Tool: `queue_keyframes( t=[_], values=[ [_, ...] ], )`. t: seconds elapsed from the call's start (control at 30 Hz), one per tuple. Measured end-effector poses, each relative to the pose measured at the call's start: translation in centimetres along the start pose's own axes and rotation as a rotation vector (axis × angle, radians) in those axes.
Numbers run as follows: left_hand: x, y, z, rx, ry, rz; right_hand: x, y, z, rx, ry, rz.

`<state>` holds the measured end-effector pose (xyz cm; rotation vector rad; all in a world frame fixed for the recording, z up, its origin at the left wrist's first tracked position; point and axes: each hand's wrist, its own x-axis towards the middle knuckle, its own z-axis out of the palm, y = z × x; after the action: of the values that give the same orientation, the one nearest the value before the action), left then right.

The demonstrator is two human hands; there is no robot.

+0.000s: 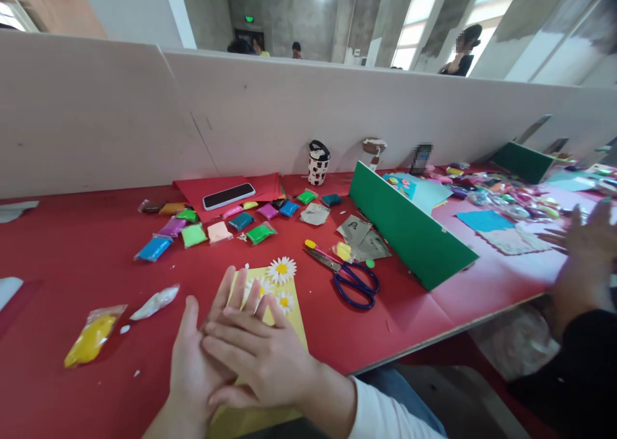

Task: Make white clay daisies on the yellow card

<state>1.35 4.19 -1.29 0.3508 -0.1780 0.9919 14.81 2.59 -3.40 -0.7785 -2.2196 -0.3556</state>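
Note:
My left hand (190, 368) is palm up with its fingers stretched out. Across its palm and fingers lies my right hand (270, 362), palm down and fingers extended; whether anything is between the palms is hidden. Both are over a yellow sheet (293, 310) bearing white daisies with yellow centres (281, 270). Scissors with dark blue handles (357, 286) lie to the right, beside a yellow lump (344, 251). On the left are an open packet of yellow clay (91, 339) and a packet of white clay (155, 303).
Several coloured clay packets (261, 233) and a phone (229, 197) lie farther back. A green board (409, 230) stands upright at the right. Beyond it, another person's hands (590, 240) are near more craft pieces. A cow-patterned cup (319, 164) stands by the white partition (270, 111).

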Motion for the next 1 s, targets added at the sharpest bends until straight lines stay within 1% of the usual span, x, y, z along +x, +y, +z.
queue_keyframes(
  t=[0.03, 0.07, 0.13, 0.17, 0.27, 0.3, 0.4, 0.5, 0.53, 0.63, 0.73, 0.77, 0.83, 0.87, 0.97, 1.0],
  values=[
    [-0.1, -0.1, 0.0, -0.012, -0.009, -0.014, -0.1, 0.1, -0.1, -0.025, 0.014, 0.030],
    [-0.1, -0.1, 0.0, -0.022, -0.020, -0.018, -0.3, 0.1, -0.2, -0.039, 0.027, 0.030],
    [-0.2, -0.3, 0.0, -0.035, -0.030, -0.004, -0.6, -0.1, -0.3, -0.056, 0.048, -0.008],
    [-0.2, -0.3, 0.0, -0.040, -0.027, -0.001, -0.7, -0.2, -0.3, -0.077, 0.059, -0.001],
    [-0.2, -0.6, 0.0, -0.048, -0.017, -0.024, -1.0, -0.9, -0.3, -0.187, 0.075, 0.138],
    [-0.2, -0.6, 0.0, -0.048, -0.026, -0.023, -1.0, -1.0, -0.2, -0.209, 0.081, 0.156],
    [-0.2, -0.6, 0.0, -0.041, -0.076, -0.002, -0.9, -1.1, -0.2, -0.203, 0.100, 0.091],
    [-0.2, -0.6, 0.1, -0.032, -0.092, -0.033, -0.7, -0.9, -0.3, -0.230, 0.103, 0.169],
    [-0.1, -0.5, 0.2, -0.029, -0.095, -0.039, -0.7, -0.9, -0.4, -0.230, 0.095, 0.171],
    [-0.1, -0.5, 0.4, -0.023, -0.117, -0.036, -0.6, -0.7, -0.5, -0.204, 0.082, 0.090],
    [-0.1, -0.5, 0.8, -0.021, -0.146, -0.063, -0.7, -0.7, -0.7, -0.231, 0.081, 0.160],
    [0.0, -0.6, 0.9, -0.021, -0.148, -0.059, -0.7, -0.8, -0.8, -0.234, 0.082, 0.159],
    [0.1, -0.6, 1.2, -0.017, -0.131, -0.035, -0.7, -0.8, -0.9, -0.233, 0.086, 0.102],
    [0.1, -0.7, 1.3, -0.013, -0.121, -0.028, -0.7, -0.8, -1.0, -0.242, 0.091, 0.097],
    [0.1, -0.7, 1.2, -0.018, -0.106, -0.038, -0.6, -0.9, -1.1, -0.267, 0.085, 0.166],
    [0.1, -0.7, 1.0, -0.018, -0.108, -0.037, -0.6, -0.9, -1.1, -0.256, 0.080, 0.152]
  ],
)
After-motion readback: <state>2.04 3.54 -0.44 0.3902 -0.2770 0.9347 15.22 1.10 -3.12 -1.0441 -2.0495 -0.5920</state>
